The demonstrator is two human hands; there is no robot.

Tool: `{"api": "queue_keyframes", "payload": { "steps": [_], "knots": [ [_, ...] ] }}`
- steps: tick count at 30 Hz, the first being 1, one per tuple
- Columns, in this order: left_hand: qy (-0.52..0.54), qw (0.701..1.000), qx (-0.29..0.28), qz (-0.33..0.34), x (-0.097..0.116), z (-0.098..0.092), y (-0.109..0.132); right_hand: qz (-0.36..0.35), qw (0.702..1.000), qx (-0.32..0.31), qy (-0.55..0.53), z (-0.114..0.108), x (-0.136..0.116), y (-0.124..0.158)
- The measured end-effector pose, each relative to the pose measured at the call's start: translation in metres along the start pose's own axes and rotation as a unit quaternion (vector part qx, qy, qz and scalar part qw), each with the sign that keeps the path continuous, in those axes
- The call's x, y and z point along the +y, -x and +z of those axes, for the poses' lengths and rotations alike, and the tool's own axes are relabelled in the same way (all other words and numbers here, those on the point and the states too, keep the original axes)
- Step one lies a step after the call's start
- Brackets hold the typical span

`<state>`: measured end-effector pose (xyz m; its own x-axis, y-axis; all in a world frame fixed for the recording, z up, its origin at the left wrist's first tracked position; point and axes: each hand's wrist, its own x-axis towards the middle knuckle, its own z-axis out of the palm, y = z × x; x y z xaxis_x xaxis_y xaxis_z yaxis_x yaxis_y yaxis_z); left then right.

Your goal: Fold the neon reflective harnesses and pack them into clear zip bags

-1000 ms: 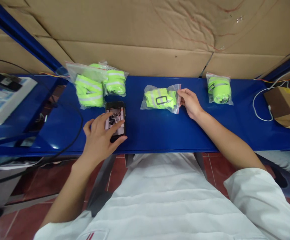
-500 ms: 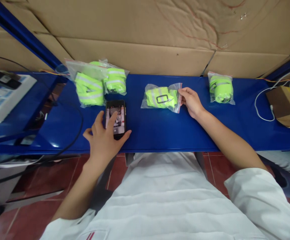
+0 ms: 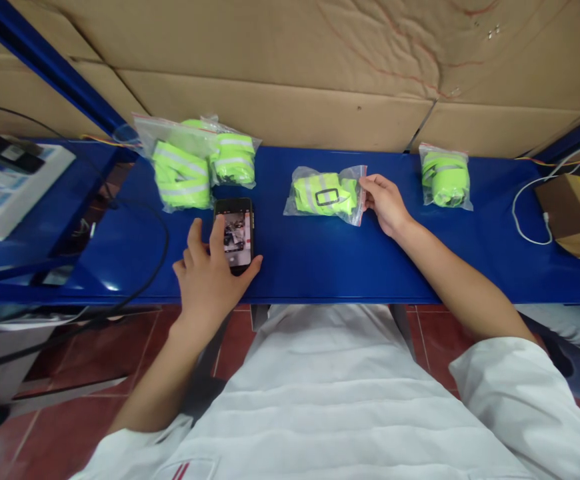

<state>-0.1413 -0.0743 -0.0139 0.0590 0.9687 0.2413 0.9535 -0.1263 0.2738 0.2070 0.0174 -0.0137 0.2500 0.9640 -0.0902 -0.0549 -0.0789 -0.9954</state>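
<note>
A smartphone [image 3: 240,235] lies flat on the blue table with its screen lit. My left hand [image 3: 211,277] is spread over its left and lower edge, fingers apart, one fingertip at the screen's left side. To the right lies a clear zip bag [image 3: 297,203] with a rolled yellow-green reflective strap [image 3: 320,193] and a dark rectangular buckle inside. My right hand [image 3: 384,202] pinches the red-lined zip end of this bag between thumb and fingers. Two more bagged yellow-green straps [image 3: 183,177] rest behind the phone, partly overlapping.
Another bagged strap [image 3: 446,179] sits at the right on the blue table [image 3: 320,267]. A cardboard box [image 3: 573,213] and a white cable [image 3: 517,223] stand at the far right. At the left are a black cable [image 3: 157,267] and a white box [image 3: 30,193]. Cardboard [image 3: 270,107] lines the back.
My left index finger has shifted from the middle of the phone screen to its left edge. My right hand keeps its pinch on the bag, which has hardly moved.
</note>
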Motion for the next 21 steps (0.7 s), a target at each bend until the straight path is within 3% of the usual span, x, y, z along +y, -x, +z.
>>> {"api": "queue_keyframes", "payload": {
  "steps": [6, 14, 21],
  "knots": [
    [0.002, 1.0, 0.015, 0.001, -0.004, 0.0, -0.001, 0.001, 1.0, -0.007, -0.007, -0.001, 0.0, 0.0],
    [0.029, 0.999, 0.034, -0.002, -0.032, -0.016, 0.004, 0.006, 1.0, -0.01, -0.001, -0.001, -0.002, 0.0],
    [0.019, 0.997, 0.024, -0.065, -0.035, -0.025, 0.006, 0.031, 0.999, -0.025, -0.028, -0.004, -0.008, 0.0]
  ]
}}
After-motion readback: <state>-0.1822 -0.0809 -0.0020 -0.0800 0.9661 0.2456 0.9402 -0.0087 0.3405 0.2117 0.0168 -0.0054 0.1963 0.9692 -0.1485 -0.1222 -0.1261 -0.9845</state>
